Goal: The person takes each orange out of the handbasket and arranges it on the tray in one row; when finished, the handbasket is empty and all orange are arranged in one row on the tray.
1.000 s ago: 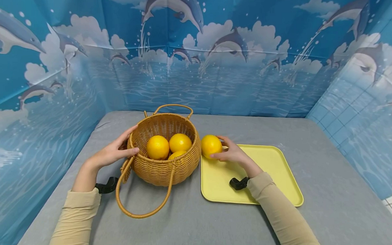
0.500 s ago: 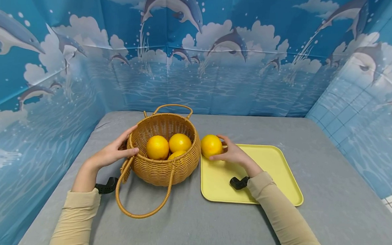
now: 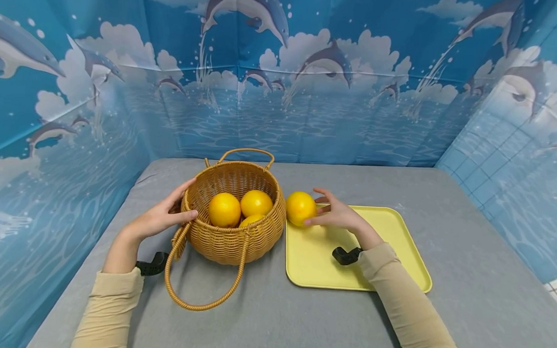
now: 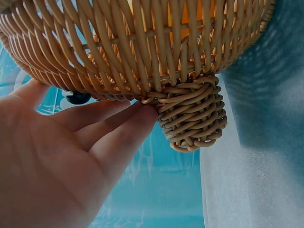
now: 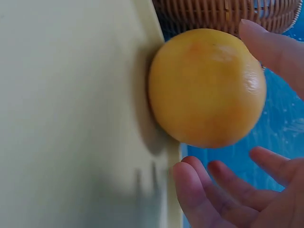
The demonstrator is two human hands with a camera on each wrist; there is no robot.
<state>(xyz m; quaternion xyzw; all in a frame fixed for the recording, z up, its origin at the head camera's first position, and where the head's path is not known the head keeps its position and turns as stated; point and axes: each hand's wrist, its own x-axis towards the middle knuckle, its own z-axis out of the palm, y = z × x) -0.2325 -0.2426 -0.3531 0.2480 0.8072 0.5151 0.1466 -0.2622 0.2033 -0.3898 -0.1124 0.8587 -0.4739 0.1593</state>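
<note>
A round wicker basket (image 3: 237,244) stands left of centre with three yellow-orange oranges (image 3: 224,209) inside, one partly hidden by the near rim. At its left side my left hand (image 3: 162,215) holds the rim, thumb tip over the edge. Fingers (image 4: 126,140) of that hand lie against the outer wicker beside a woven stub in the left wrist view. Another orange (image 3: 300,208) rests at the far-left corner of a yellow tray (image 3: 309,265), right beside the basket. Around its right side my right hand (image 3: 337,213) is spread, with a gap between the fingers and the fruit.
One basket handle (image 3: 205,305) hangs toward the front over the grey cloth surface (image 3: 265,323); the other handle (image 3: 245,149) stands at the back. A blue dolphin-print curtain (image 3: 304,117) surrounds the far side and both flanks. Black wrist devices (image 3: 347,255) sit under both wrists.
My right hand has loosened from the orange and drawn slightly to the right, its fingers spreading. The orange stays at the tray corner, and my left hand keeps its place on the basket.
</note>
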